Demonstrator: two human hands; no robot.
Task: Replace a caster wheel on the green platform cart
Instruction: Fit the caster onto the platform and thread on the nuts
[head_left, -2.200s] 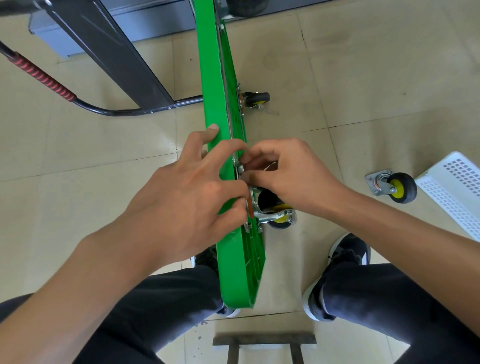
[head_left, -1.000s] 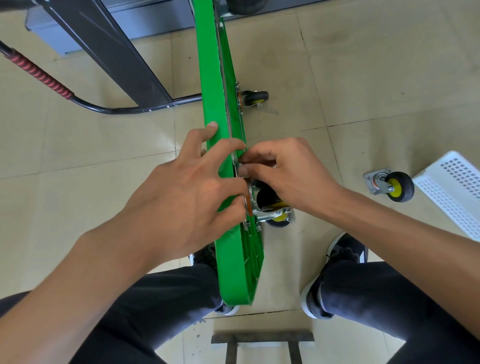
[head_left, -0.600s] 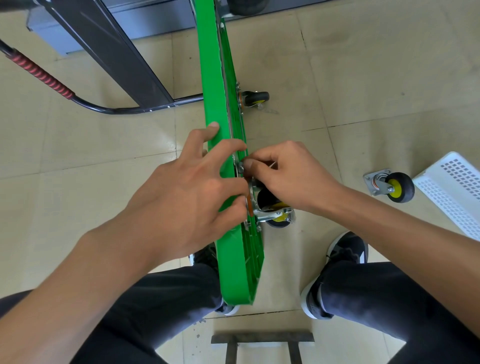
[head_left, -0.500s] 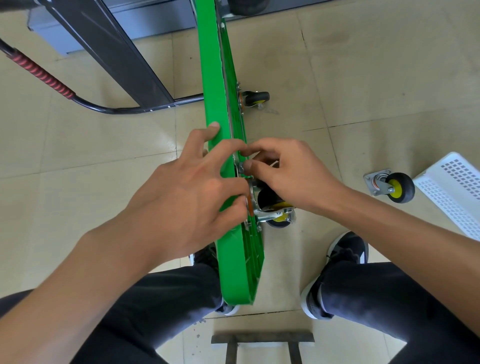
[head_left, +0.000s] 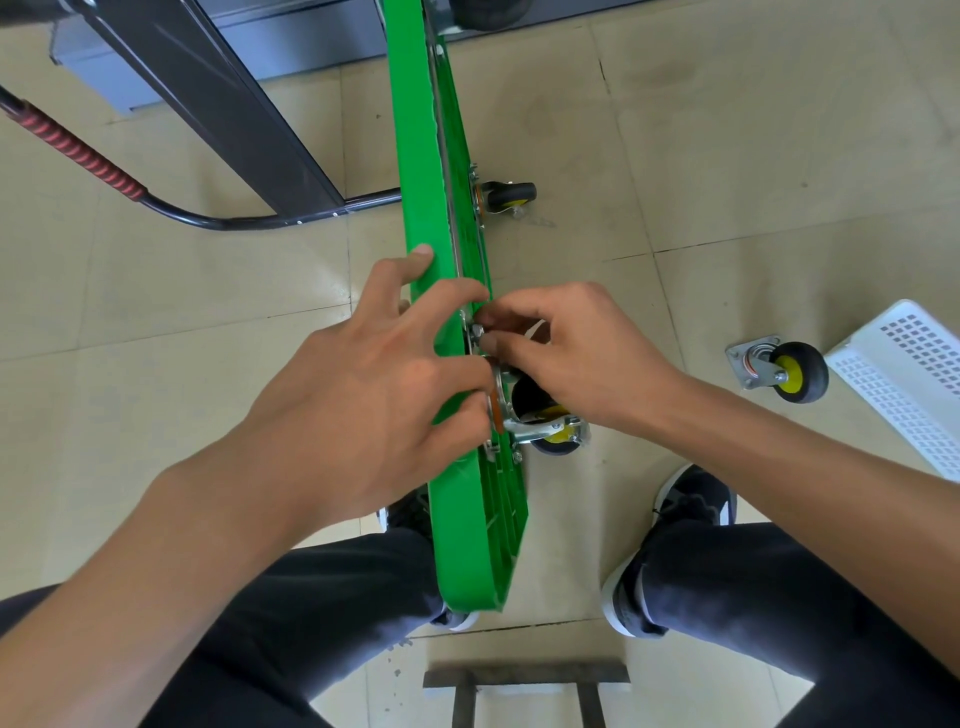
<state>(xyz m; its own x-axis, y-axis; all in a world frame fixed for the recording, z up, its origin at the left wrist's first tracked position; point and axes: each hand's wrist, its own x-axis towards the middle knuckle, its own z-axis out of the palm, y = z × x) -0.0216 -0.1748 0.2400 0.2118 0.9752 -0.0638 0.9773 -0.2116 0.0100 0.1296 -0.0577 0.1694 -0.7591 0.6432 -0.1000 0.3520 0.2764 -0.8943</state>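
- Green cart stands on edge on the floor, between the knees.
- Left hand grips the deck; right hand pinches a small fastener at the wheel plate.
- Likely threading; next calls for tightening.

The green cart stands on its edge between the person's knees. The left hand grips over its top edge, fingers curled onto the wheel side. Just across that edge, the right hand pinches a small metal fastener at the mounted wheel's plate. Well right of the grip, a loose wheel lies on the floor beside a white tray.
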